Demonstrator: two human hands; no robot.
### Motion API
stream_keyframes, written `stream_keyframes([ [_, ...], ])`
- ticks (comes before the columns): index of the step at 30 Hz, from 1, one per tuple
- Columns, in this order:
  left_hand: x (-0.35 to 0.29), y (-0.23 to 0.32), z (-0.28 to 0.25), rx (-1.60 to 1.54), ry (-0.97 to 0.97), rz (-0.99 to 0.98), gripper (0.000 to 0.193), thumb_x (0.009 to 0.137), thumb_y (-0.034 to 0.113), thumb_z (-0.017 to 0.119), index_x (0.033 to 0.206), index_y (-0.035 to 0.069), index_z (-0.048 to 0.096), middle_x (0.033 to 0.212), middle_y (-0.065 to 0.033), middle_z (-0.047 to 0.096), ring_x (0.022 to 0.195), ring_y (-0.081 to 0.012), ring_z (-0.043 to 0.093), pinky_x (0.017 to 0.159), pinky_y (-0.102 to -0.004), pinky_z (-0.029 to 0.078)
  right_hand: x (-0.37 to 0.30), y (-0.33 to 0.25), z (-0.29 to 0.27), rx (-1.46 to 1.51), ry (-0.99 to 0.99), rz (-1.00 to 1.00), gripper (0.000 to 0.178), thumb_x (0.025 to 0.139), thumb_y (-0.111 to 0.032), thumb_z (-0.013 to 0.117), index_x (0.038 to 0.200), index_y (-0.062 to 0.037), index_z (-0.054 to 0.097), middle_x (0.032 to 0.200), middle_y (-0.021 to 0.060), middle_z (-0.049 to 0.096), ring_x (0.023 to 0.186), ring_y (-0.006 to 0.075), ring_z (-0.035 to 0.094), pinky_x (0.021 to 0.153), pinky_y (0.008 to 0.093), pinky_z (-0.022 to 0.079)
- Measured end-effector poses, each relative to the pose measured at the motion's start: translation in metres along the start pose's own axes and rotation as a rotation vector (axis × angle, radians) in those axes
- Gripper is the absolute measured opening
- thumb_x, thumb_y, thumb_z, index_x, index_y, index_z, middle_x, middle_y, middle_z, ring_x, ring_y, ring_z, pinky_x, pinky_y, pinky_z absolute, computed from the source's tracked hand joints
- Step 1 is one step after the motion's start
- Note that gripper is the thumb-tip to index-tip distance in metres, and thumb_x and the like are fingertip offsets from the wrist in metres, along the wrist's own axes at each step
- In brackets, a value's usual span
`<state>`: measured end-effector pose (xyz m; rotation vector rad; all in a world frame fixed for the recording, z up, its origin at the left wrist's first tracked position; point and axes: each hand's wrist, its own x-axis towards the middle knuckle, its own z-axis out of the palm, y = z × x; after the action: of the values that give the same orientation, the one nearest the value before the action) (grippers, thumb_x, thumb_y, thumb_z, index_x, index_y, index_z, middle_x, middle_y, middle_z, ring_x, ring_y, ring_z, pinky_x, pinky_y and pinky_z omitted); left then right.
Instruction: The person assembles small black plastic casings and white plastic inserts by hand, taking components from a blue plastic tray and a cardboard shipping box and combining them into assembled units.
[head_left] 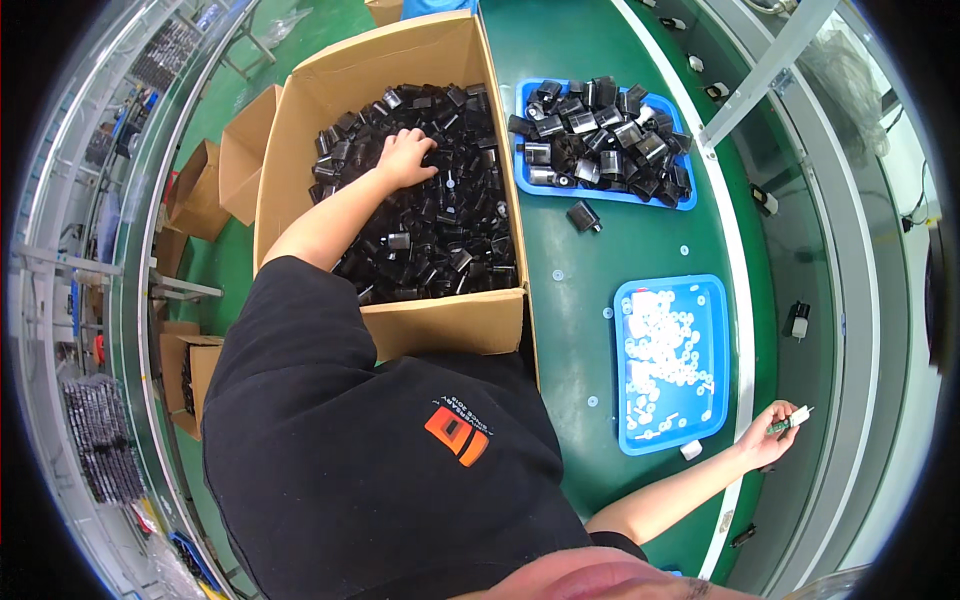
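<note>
My left hand (405, 160) reaches into a large cardboard box (430, 325) piled with small black plastic housings (440, 235). Its fingers are apart over the heap, and I see nothing held in them. Far to the right, beyond the white bench edge, my right hand (765, 438) pinches a small white part with a green circuit board (790, 420). Thin pins stick out of the white end. Near that hand, a blue tray (722, 350) holds many small white rings and bits. A small white block (691, 450) rests by the tray's near edge.
Another blue tray (600, 194), heaped with black housings, stands farther back; one loose housing (584, 216) lies below it. Scattered rings (558, 275) dot the green bench. Along the right runs a grey-railed line carrying several parts (799, 320). More cardboard boxes (198, 190) stand left.
</note>
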<state>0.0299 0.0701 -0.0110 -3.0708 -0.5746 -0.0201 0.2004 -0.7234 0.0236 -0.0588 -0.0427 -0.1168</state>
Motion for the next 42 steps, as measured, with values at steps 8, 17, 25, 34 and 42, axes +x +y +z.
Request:
stream_keyframes([
  [8, 0.008, 0.025, 0.022, 0.108, 0.085, -0.027, 0.036, 0.076, 0.032, 0.076, 0.101, 0.013, 0.059, 0.105, -0.0064, 0.06, 0.108, -0.0275, 0.053, 0.09, -0.0433, 0.04, -0.064, 0.064, 0.084, -0.366, -0.052, -0.215, 0.027, 0.095, -0.007, 0.06, 0.116, 0.007, 0.052, 0.108, 0.0143, 0.054, 0.089, 0.0192, 0.051, 0.071, 0.0286, 0.045],
  [17, 0.004, 0.026, 0.033, 0.151, 0.154, 0.121, 0.033, 0.076, 0.03, 0.074, 0.1, 0.012, 0.059, 0.102, -0.0055, 0.063, 0.112, -0.0262, 0.053, 0.096, -0.0447, 0.037, -0.088, 0.12, 0.103, -0.722, -0.061, -0.244, 0.029, 0.095, -0.007, 0.059, 0.122, 0.0007, 0.052, 0.113, 0.0178, 0.058, 0.093, 0.0258, 0.061, 0.079, 0.0315, 0.053],
  [25, -0.009, 0.061, -0.046, -0.87, 0.447, 0.416, 0.031, 0.077, 0.004, 0.064, 0.1, 0.004, 0.045, 0.11, -0.0128, 0.065, 0.095, -0.0255, 0.065, 0.086, -0.037, 0.052, -0.092, 0.093, 0.116, -0.504, -0.182, -0.147, 0.032, 0.095, -0.01, 0.058, 0.125, 0.0028, 0.054, 0.109, 0.0183, 0.061, 0.085, 0.0222, 0.06, 0.076, 0.0294, 0.054],
  [34, -0.041, 0.223, -0.178, -1.083, 0.364, 0.715, 0.026, 0.08, -0.004, 0.063, 0.103, 0.003, 0.052, 0.092, -0.0079, 0.06, 0.084, -0.0151, 0.06, 0.076, -0.0295, 0.048, -0.115, 0.121, 0.135, -0.853, -0.146, -0.253, 0.034, 0.086, 0.0, 0.06, 0.12, 0.0035, 0.054, 0.11, 0.0181, 0.061, 0.093, 0.0242, 0.063, 0.076, 0.0307, 0.054],
  [42, -0.055, 0.373, -0.216, -0.967, -0.124, 1.14, 0.044, 0.077, 0.0, 0.07, 0.116, 0.002, 0.05, 0.1, -0.0064, 0.05, 0.082, -0.0156, 0.054, 0.075, -0.0294, 0.047, -0.158, 0.155, 0.169, -1.377, -0.241, -0.077, 0.031, 0.077, 0.005, 0.073, 0.104, 0.0016, 0.06, 0.094, 0.0059, 0.065, 0.082, 0.0114, 0.064, 0.071, 0.0241, 0.052],
])
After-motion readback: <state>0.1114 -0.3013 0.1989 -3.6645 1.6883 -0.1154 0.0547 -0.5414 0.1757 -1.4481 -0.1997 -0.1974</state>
